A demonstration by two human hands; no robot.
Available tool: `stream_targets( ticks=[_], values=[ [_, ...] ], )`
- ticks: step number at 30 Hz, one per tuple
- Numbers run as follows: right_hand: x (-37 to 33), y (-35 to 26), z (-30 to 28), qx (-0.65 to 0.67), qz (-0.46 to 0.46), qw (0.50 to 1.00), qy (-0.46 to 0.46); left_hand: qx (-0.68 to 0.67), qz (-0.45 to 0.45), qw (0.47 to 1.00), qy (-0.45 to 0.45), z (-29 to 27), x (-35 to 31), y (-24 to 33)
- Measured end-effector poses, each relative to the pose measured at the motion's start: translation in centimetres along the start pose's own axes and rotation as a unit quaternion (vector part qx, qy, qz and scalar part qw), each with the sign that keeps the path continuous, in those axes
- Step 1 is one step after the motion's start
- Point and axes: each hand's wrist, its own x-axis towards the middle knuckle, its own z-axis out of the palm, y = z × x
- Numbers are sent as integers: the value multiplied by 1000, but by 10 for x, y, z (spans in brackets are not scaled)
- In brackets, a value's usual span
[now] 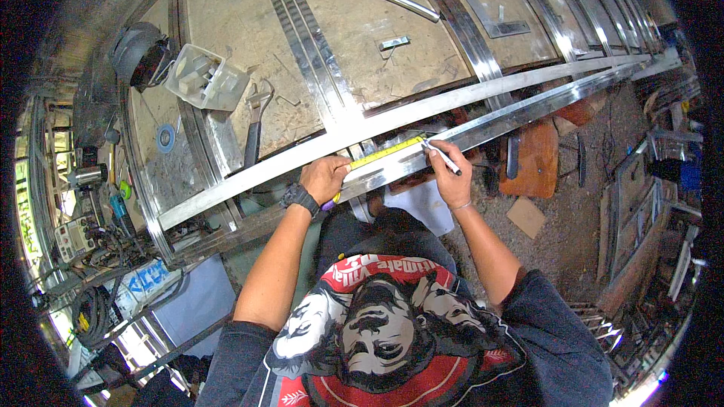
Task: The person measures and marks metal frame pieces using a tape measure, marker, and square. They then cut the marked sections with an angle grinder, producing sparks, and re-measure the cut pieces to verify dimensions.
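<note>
A yellow tape measure blade (386, 152) is stretched between my hands, along a shiny metal bar (520, 114) at the near edge of the workbench. My left hand (324, 179) is closed at the blade's left end, and a purple and yellow piece, seemingly the tape's case, peeks out below the palm. At the blade's right end, my right hand (454, 177) grips a white marker pen (446, 160) with a dark end; its tip is near the blade and the bar. A second, pale flat bar (249, 185) runs just beyond, crossing the bench at a slant.
On the bench lie a hammer (396, 0), an adjustable wrench (258, 120), a clear plastic container (204, 79), a dark welding helmet (139, 53), a blue disc (167, 138) and a metal square (505, 29). A wooden chair (537, 162) stands beneath the bars at right.
</note>
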Motion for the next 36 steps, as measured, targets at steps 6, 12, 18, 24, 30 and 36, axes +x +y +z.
stream_targets(
  ticks=[6,12,18,24,30,36],
  values=[
    [-1,0,0,6,-4,1000,-3,-14,-19,1000,-2,-1,0,4],
    [2,-10,2,-26,11,998,-50,-6,-66,997,-47,-7,1,13],
    [13,-14,6,-79,-57,990,-107,-19,-57,997,-42,-5,1,9],
    [18,-19,6,-101,-49,983,-146,-7,4,1000,5,1,1,1],
    [18,-14,7,-121,-64,980,-146,-12,9,1000,7,5,2,-4],
    [18,-14,8,-117,-49,981,-148,-47,-70,995,-48,-1,3,4]
  ],
)
